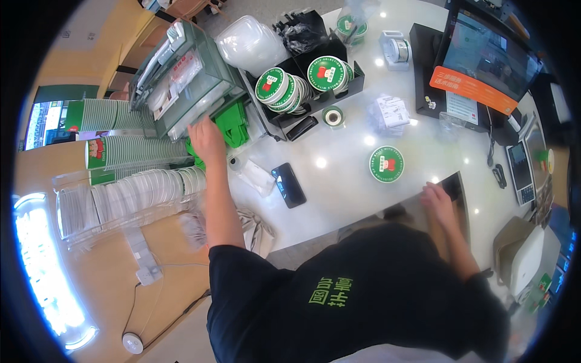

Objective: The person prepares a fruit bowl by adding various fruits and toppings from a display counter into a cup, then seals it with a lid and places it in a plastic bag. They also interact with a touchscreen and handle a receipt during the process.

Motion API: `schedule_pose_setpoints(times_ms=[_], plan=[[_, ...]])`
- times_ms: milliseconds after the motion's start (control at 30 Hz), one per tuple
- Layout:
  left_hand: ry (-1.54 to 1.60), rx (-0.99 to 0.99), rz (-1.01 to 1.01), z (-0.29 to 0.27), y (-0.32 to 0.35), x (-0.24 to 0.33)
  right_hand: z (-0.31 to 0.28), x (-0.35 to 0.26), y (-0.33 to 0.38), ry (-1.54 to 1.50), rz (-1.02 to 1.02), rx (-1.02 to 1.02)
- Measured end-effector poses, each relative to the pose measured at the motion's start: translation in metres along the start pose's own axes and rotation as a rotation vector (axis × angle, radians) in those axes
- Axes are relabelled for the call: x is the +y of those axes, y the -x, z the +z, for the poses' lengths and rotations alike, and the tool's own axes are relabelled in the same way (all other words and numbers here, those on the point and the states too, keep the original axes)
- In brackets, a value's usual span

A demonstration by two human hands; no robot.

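Note:
My left hand [207, 145] reaches to the low front edge of a clear tiered organizer [212, 100], beside folded green bags [233, 124]. Its fingers are curled in at the wrapped items there, and whatever they grip is hidden. My right hand [438, 204] rests near the counter's front edge, fingers extended and holding nothing. Ahead of that hand, a round tub with a green-and-white lid [388, 164] stands on the white counter [339, 199]. A dark phone [288, 185] lies between my arms, next to a white packet [256, 177].
A black caddy [284, 124] holds stacked round lids [279, 91]. Tape [333, 116] and crumpled receipts [390, 114] lie nearby. Rows of nested paper cups [130, 152] fill the left side. At right stand a screen [484, 57] and a card terminal [520, 172].

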State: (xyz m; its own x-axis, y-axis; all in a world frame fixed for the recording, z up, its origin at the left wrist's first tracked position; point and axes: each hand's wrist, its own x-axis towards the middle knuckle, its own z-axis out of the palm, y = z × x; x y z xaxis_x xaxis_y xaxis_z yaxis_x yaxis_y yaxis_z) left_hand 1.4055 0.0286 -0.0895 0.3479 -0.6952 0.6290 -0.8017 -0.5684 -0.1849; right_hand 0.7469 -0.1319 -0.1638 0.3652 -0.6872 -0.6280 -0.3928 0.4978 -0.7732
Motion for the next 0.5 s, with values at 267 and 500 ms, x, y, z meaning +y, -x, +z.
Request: schedule_pose_setpoints(times_ms=[267,500], plan=[[-0.144,-0.332,0.044,0.042,-0.049,-0.009,0.040,-0.055,0.009,0.244,-0.226,-0.246],[0.102,-0.155,-0.245,-0.023,-0.018,0.005,0.024,-0.051,0.032,0.256,-0.198,-0.168]])
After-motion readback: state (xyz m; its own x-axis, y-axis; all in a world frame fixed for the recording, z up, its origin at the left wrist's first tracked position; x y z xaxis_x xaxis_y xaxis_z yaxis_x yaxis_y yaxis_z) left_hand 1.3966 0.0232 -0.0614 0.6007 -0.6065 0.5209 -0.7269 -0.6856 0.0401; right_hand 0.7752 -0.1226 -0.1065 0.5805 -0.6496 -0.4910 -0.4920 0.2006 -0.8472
